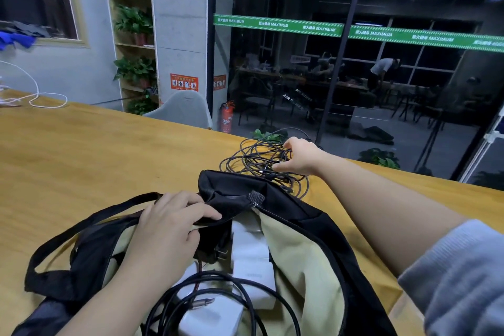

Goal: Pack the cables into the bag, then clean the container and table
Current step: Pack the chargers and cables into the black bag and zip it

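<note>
The black fabric bag with pale yellow lining point(308, 259) is cut off by the lower edge. Fingertips of the right hand point(301, 157) are hidden among the tangled black cables point(253, 158) it grasps. Labels on the white chargers point(251, 262), below the left hand point(169, 224), are blurred.

Table point(81, 150): wood, yellow-toned, smooth with a dull sheen. Bag point(294, 204): black woven cloth outside, matt; lining pale khaki cloth, matt; a metal snap on a ribbed tab at the mouth. Cables point(261, 158) beyond the bag: thin, dark, matt sheathing. Chargers point(251, 251) inside the bag: white plastic, smooth, slightly glossy. My right sleeve point(463, 281): grey-blue ribbed knit, soft-looking.
</note>
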